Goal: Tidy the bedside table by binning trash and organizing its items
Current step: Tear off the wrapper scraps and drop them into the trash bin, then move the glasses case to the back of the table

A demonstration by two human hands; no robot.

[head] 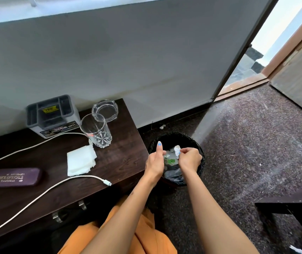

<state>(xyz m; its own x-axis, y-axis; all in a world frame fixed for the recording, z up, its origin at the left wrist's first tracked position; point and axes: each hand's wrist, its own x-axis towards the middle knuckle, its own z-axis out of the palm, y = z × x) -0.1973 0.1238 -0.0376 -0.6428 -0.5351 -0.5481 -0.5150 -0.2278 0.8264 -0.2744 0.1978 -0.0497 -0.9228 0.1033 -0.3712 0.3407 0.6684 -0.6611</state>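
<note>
Orange trousers nearest, both forearms reaching over black bin on carpet beside table edge. Right hand pinches crumpled paper above bin; left hand loosely curled, thumb up, holding nothing visible. On table: napkins, glass, ashtray, grey holder, cable, glasses case. Carpet right of bin is open.

Table back: an organizer stood at the wall, an ashtray right of it.
Before them: a drinking glass stood on the bedside table.
Table middle: a folded tissue lay just before the glass.
Table left: a spectacle case lay near the front.
Cable: it ran across the table, before the tissue.
Floor right of the table: a bin stood there, trash in it.
Above the bin: both hands, the left hand beside the table edge, the right hand right of it.
</note>
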